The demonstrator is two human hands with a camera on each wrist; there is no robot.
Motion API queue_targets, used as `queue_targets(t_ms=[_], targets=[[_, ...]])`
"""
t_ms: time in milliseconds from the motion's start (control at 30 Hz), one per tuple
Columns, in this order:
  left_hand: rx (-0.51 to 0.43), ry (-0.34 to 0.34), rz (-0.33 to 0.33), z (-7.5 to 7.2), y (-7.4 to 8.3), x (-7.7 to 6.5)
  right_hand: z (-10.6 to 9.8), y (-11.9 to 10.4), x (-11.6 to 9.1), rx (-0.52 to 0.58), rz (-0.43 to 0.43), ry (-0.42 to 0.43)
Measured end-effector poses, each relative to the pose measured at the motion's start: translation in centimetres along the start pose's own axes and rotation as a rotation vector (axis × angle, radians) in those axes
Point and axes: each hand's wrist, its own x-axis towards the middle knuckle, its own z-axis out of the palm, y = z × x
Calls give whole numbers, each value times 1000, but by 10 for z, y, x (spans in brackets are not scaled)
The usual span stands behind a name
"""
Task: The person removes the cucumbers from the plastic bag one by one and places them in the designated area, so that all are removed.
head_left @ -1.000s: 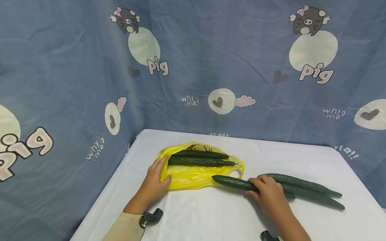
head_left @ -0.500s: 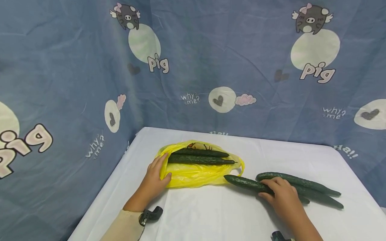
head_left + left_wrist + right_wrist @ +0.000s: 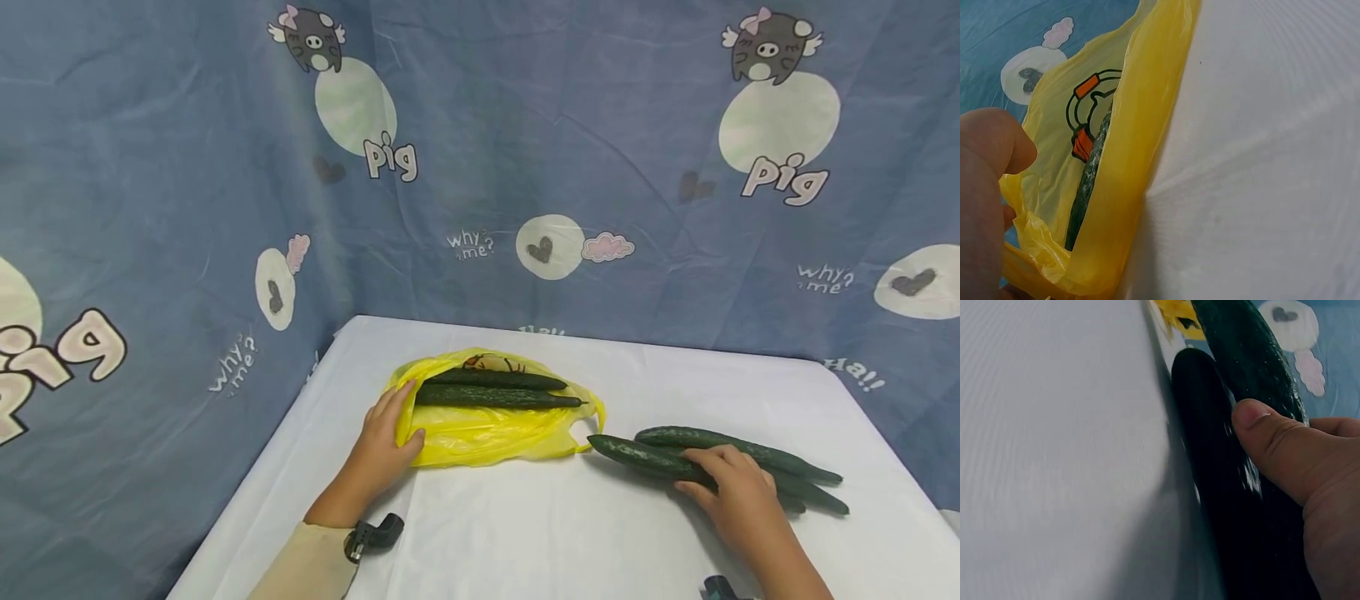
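Observation:
My left hand point(image 3: 381, 446) grips the left end of a thin yellow plastic bag point(image 3: 480, 437), fingers at the rim and thumb on the near side. Two dark green cucumbers point(image 3: 498, 397) lie inside its opening. In the left wrist view the thumb point(image 3: 991, 144) stands in front of the bag's crumpled edge, with part of a cucumber point(image 3: 1088, 187) inside. My right hand point(image 3: 742, 496) holds another cucumber point(image 3: 637, 457) from above, its tip beside the bag's handle. In the right wrist view the thumb point(image 3: 1272, 434) overlaps two cucumbers side by side.
More cucumbers point(image 3: 795, 463) lie on the white-covered table point(image 3: 517, 542) behind and right of my right hand. A blue cloth point(image 3: 465, 125) with cartoon pigs hangs behind and at the left. Small black devices point(image 3: 375, 537) sit at both wrists.
My right hand has moved right with its cucumber, away from the bag and closer to the cucumbers on the right. The left hand and the cucumbers in the bag stay in place.

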Motion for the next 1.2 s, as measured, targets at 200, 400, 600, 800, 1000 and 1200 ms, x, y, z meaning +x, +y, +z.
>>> queue_targets(t_ms=[200,400,600,800,1000,1200], targets=[[-11,-7,1,2,3,3,-5,14,-8,-23,25,16],[-2,-9,-2,1,6,4,-5,27,-14,-30,29,15],[-1,-8,-4,0,5,3,-7,36,-16,-38,35,-18],[-15,-8,-16,0,5,1,-10,39,-16,-46,59,-33],[-12,-6,-11,-1,5,0,-7,36,-12,-59,85,6],[4,0,-10,-1,3,-2,-3,37,-11,-50,135,-1]])
